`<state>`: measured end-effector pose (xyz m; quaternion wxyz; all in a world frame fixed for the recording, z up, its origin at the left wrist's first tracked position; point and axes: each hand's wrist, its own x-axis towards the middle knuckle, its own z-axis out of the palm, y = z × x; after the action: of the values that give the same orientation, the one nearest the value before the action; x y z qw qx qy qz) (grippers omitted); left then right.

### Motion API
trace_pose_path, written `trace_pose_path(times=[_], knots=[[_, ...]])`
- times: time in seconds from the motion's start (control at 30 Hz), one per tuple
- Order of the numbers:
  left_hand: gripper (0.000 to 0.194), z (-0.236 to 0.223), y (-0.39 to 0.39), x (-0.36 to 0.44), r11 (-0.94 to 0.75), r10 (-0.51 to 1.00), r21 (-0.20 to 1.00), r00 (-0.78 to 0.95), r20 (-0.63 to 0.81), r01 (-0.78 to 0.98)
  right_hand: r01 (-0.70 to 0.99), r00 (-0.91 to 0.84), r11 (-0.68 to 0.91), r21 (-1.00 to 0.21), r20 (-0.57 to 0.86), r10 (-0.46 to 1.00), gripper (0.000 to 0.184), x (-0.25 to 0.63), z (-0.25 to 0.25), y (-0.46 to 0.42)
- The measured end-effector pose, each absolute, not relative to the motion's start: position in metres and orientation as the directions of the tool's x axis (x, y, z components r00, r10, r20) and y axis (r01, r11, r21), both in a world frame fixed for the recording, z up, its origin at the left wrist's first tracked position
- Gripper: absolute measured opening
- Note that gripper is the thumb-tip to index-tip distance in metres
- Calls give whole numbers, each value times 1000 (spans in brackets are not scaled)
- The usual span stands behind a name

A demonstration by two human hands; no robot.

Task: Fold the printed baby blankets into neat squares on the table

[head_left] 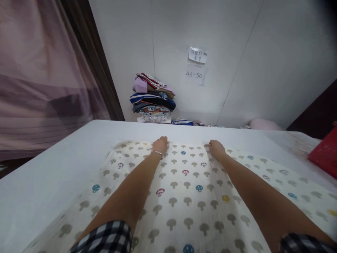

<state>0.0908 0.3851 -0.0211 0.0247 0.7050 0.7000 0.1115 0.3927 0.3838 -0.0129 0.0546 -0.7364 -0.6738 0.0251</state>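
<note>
A white cloth [179, 193] printed with grey and coloured mushrooms lies spread over the white table, running out of view at the bottom. My left hand [160, 144], with a bracelet at the wrist, is closed on the cloth's far edge, left of the middle. Farther right along that same edge, my right hand [217, 149] pinches the fabric. Between the two hands the cloth is drawn fairly straight, with soft ridges running down from each grip. Both forearms lie over the cloth and cover parts of it.
Behind the table [65, 154] stands a stack of folded fabrics [154, 98] against a white wall. Paper signs [197, 55] are taped there. A pink curtain [44, 77] hangs at the left. At the right edge is a red object [325, 154], and a pink bundle [264, 124] sits behind the table.
</note>
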Motion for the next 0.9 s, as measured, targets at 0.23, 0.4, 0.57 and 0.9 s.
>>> trace_pose_path(times=[0.23, 0.4, 0.57, 0.9], knots=[[28, -18, 359, 80, -141, 974, 272, 85, 209, 952, 986, 1, 16, -167, 104, 995, 40, 387, -11, 361], [45, -32, 327, 80, -351, 926, 181, 312, 214, 919, 937, -328, 335, -100, 82, 941, 52, 370, -39, 332], [60, -28, 325, 80, -266, 961, 225, 275, -9, 937, 962, -270, 267, -55, -54, 961, 59, 363, -52, 327], [73, -34, 318, 18, 2, 1000, 142, 0, -16, 990, 948, -316, 316, -20, 13, 949, 63, 354, -54, 311]])
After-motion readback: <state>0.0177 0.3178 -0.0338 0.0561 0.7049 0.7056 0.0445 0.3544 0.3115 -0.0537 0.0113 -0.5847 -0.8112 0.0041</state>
